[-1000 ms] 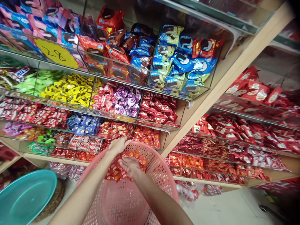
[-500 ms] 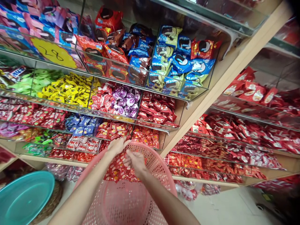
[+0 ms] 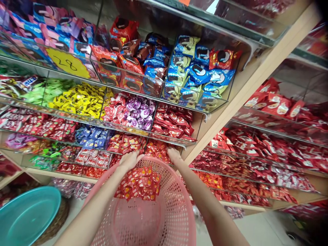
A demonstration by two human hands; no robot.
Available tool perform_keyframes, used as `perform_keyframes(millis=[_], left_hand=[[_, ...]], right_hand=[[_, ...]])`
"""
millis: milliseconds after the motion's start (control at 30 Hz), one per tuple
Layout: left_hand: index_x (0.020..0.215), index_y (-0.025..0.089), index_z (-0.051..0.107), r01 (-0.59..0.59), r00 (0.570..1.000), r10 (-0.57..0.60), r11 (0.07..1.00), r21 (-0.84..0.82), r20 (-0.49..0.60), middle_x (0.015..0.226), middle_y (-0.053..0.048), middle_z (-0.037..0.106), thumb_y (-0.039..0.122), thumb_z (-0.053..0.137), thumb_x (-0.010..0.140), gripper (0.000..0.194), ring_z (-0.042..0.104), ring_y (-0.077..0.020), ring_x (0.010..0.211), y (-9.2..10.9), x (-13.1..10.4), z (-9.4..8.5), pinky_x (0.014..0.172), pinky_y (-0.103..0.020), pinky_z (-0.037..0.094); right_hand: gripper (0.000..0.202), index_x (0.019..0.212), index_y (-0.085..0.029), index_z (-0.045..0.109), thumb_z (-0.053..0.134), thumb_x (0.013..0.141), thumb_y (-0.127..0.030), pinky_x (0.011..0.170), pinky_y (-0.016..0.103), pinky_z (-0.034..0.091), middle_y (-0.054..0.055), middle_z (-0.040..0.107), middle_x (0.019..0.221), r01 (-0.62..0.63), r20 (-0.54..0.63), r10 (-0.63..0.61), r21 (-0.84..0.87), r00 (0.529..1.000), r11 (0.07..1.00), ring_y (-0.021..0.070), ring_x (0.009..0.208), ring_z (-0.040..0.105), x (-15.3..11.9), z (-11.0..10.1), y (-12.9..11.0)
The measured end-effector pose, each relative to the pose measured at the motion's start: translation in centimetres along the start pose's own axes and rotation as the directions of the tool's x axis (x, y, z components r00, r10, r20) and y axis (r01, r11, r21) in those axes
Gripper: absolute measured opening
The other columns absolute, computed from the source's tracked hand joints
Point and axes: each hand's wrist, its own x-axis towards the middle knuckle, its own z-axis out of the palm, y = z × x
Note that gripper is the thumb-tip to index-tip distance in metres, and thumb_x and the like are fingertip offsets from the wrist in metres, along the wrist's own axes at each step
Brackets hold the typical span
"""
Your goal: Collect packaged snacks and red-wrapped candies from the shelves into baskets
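Red candy packets: loose in a low shelf bin just beyond the basket's far rim; similar ones lie in the basket.
Wooden shelving: runs across the view, with clear-fronted bins of wrapped sweets.
Pink basket: below the bin, mouth open toward the camera.
Teal basin: well apart, to the left.
Left hand: closed over the basket's far rim, above the packet pile and nearer to it.
Right hand: at the bin's right end, nearer to its packets, which lie leftward from it; fingertips hidden, so whether they pinch anything cannot be told.
Long axis: none shared by the jumbled packets; the right forearm slants up and left toward the bin.
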Motion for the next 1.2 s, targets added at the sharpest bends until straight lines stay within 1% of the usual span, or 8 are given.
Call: perform_keyframes(millis=[267, 500, 600, 667, 733, 800, 933, 1200], left_hand=[[0.106, 0.021, 0.055, 0.015, 1.0, -0.015, 0.999, -0.03, 0.006, 0.095, -0.013, 0.069, 0.058, 0.019, 0.087, 0.056, 0.064, -0.0282, 0.09, 0.0, 0.0, 0.0, 0.076, -0.038, 0.045], [0.105, 0.021, 0.055, 0.03, 0.999, -0.03, 0.999, -0.012, 0.023, 0.093, -0.012, 0.069, 0.06, 0.02, 0.086, 0.056, 0.064, -0.0284, 0.089, 0.1, 0.0, -0.3, 0.075, -0.037, 0.045], [0.104, 0.021, 0.056, 0.024, 1.0, -0.024, 1.0, -0.002, 0.019, 0.092, -0.012, 0.069, 0.06, 0.019, 0.086, 0.056, 0.064, -0.0285, 0.089, 0.1, 0.1, -0.2, 0.074, -0.037, 0.045], [0.104, 0.021, 0.055, 0.022, 1.0, -0.022, 1.0, -0.007, 0.015, 0.092, -0.013, 0.069, 0.06, 0.019, 0.086, 0.056, 0.064, -0.0288, 0.088, 0.1, 0.1, -0.1, 0.074, -0.037, 0.045], [0.105, 0.021, 0.055, 0.027, 1.0, -0.027, 1.0, -0.014, 0.015, 0.092, -0.013, 0.069, 0.06, 0.019, 0.086, 0.056, 0.064, -0.0285, 0.088, 0.1, 0.0, -0.1, 0.074, -0.037, 0.045], [0.105, 0.022, 0.055, 0.038, 0.999, -0.037, 0.999, -0.016, 0.019, 0.092, -0.012, 0.069, 0.06, 0.019, 0.086, 0.056, 0.064, -0.0277, 0.089, 0.1, 0.0, 0.0, 0.075, -0.036, 0.045], [0.105, 0.023, 0.055, 0.041, 0.999, -0.041, 0.999, -0.008, 0.02, 0.093, -0.01, 0.069, 0.06, 0.019, 0.086, 0.054, 0.064, -0.0268, 0.09, 0.1, 0.1, 0.0, 0.075, -0.035, 0.045], [0.103, 0.022, 0.055, 0.006, 1.0, -0.005, 1.0, -0.008, 0.013, 0.091, -0.011, 0.069, 0.058, 0.018, 0.087, 0.054, 0.064, -0.0282, 0.089, 0.0, 0.1, 0.0, 0.073, -0.036, 0.046]], right_hand=[[0.029, 0.099, -0.016, 0.062, 0.04, 0.084, -0.005, 0.082, 0.027, 0.041, 0.014, 0.062, 0.104, 0.098, 0.019, -0.096, -0.118, 0.995, 0.988, 0.0199, 0.1, 0.057, -0.1, -0.6, 0.5], [0.029, 0.101, -0.016, 0.056, 0.034, 0.086, -0.007, 0.077, 0.029, 0.041, 0.014, 0.056, 0.107, 0.077, -0.105, -0.095, -0.162, 0.99, 0.984, 0.0219, 0.1, 0.051, -3.7, -2.6, 0.3], [0.022, 0.094, -0.018, 0.055, 0.034, 0.087, -0.013, 0.073, 0.027, 0.04, 0.012, 0.056, 0.102, 0.055, -0.237, -0.062, -0.032, 0.97, 0.998, 0.0206, 0.095, 0.051, -6.0, -3.2, -0.2], [0.019, 0.087, -0.019, 0.054, 0.035, 0.088, -0.019, 0.069, 0.026, 0.04, 0.008, 0.059, 0.091, 0.083, -0.314, -0.009, 0.225, 0.949, 0.971, 0.0184, 0.085, 0.053, -7.2, -3.3, -0.7], [0.018, 0.08, -0.019, 0.053, 0.038, 0.087, -0.026, 0.063, 0.025, 0.039, 0.004, 0.059, 0.075, 0.123, -0.316, 0.073, 0.559, 0.946, 0.82, 0.0157, 0.069, 0.053, -7.9, -3.2, -1.3], [0.018, 0.073, -0.02, 0.052, 0.046, 0.082, -0.034, 0.055, 0.024, 0.037, 0.0, 0.055, 0.062, 0.131, -0.254, 0.152, 0.824, 0.955, 0.551, 0.0132, 0.056, 0.049, -8.3, -3.1, -2.0], [0.028, 0.069, -0.019, 0.054, 0.061, 0.068, -0.046, 0.047, 0.022, 0.031, -0.005, 0.049, 0.052, 0.054, -0.075, 0.187, 0.992, 0.98, 0.111, 0.0092, 0.047, 0.041, -8.7, -3.4, -3.0], [0.031, 0.069, -0.017, 0.057, 0.07, 0.059, -0.043, 0.042, 0.02, 0.025, -0.007, 0.049, 0.044, -0.087, 0.104, 0.171, 0.991, 0.98, -0.105, 0.0067, 0.04, 0.037, -8.9, -2.6, -3.7]])
